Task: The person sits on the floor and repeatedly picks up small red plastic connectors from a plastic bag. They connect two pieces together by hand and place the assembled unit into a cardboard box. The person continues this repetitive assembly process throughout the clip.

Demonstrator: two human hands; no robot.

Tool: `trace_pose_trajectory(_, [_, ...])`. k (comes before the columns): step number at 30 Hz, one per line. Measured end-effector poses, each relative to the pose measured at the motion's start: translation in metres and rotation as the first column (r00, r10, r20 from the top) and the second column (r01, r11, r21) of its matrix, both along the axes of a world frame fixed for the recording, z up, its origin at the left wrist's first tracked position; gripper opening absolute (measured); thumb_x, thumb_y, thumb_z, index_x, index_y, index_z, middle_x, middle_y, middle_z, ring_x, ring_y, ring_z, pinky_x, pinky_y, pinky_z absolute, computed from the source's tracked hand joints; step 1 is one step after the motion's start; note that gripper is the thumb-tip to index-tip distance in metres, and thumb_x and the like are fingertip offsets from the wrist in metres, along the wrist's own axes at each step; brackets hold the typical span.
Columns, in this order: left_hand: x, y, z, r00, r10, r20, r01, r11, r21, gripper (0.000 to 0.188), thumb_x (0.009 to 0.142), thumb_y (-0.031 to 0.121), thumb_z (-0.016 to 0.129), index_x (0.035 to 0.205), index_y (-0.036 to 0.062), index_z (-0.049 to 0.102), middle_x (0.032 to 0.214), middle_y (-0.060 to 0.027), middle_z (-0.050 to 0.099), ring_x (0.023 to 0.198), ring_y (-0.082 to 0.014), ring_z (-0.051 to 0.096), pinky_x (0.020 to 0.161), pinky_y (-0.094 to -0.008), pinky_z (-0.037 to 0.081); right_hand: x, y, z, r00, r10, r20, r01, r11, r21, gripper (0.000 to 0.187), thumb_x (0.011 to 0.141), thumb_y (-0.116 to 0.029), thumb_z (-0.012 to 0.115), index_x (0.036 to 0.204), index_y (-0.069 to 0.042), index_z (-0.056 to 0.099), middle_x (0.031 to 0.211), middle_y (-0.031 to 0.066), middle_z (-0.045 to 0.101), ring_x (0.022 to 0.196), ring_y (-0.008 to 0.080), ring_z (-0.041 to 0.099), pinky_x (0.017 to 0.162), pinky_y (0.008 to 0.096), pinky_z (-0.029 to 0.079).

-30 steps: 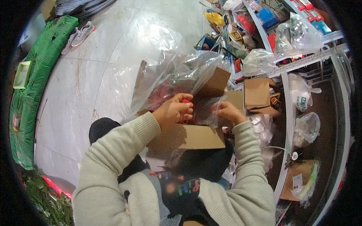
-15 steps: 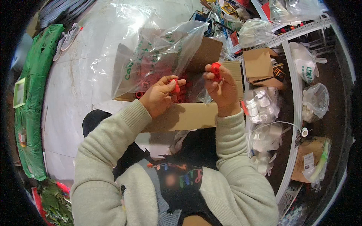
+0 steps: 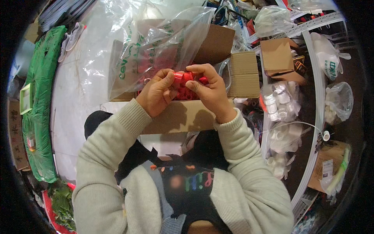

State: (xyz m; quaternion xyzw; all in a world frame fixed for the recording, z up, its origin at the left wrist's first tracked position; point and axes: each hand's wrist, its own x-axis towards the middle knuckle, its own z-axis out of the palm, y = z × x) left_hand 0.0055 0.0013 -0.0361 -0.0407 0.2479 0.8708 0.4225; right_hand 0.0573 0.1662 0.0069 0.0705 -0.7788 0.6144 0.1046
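Over an open cardboard box (image 3: 177, 117), my two hands meet. My left hand (image 3: 157, 90) pinches a short red tube-shaped plastic piece (image 3: 178, 77) between thumb and fingers. Gripped in my right hand (image 3: 210, 90) is a ribbed red plastic piece (image 3: 188, 76), end to end with the first; whether they are joined I cannot tell. Another bit of red shows beside the right fingers, partly hidden. Below the hands, more red plastic pieces (image 3: 186, 93) lie in the box, partly under a clear plastic bag (image 3: 156, 43) with green print.
To the right, metal shelving (image 3: 316, 78) holds bags of white fittings (image 3: 277, 103) and small cartons (image 3: 278, 56). A long green wrapped bundle (image 3: 41, 105) lies on the left, with grey-white shoes (image 3: 70, 41) beside it. Tools and bags clutter the far right.
My right hand has moved left and down, my left hand slightly left and up. The two red pieces, held apart before, are now together over the box.
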Motion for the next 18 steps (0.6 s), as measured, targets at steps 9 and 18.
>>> trace_pose_trajectory(9, [-0.004, 0.002, -0.001, 0.997, -0.026, -0.074, 0.018, 0.993, -0.114, 0.020, 0.082, 0.014, 0.060, 0.095, 0.0077, 0.047, 0.088, -0.0037, 0.055, 0.076, -0.0112, 0.056, 0.061, -0.0203, 0.049, -0.004, 0.008, -0.004, 0.996, -0.013, -0.089, 0.032, 0.975, 0.219, 0.033, 0.065, -0.001, 0.071, 0.095, -0.004, 0.059, 0.088, 0.0047, 0.054, 0.080, 0.0141, 0.052, 0.071, 0.0243, 0.043])
trace_pose_trajectory(18, [-0.001, -0.001, 0.007, 0.981, 0.007, -0.193, -0.055, 0.968, -0.246, 0.021, 0.081, 0.008, 0.060, 0.096, 0.0062, 0.046, 0.090, -0.0057, 0.056, 0.079, -0.0127, 0.057, 0.068, -0.0239, 0.051, -0.005, 0.005, -0.003, 0.992, -0.049, -0.119, 0.081, 0.957, 0.279, 0.030, 0.063, -0.008, 0.073, 0.090, -0.003, 0.061, 0.082, 0.0106, 0.060, 0.074, 0.0217, 0.058, 0.064, 0.0280, 0.046])
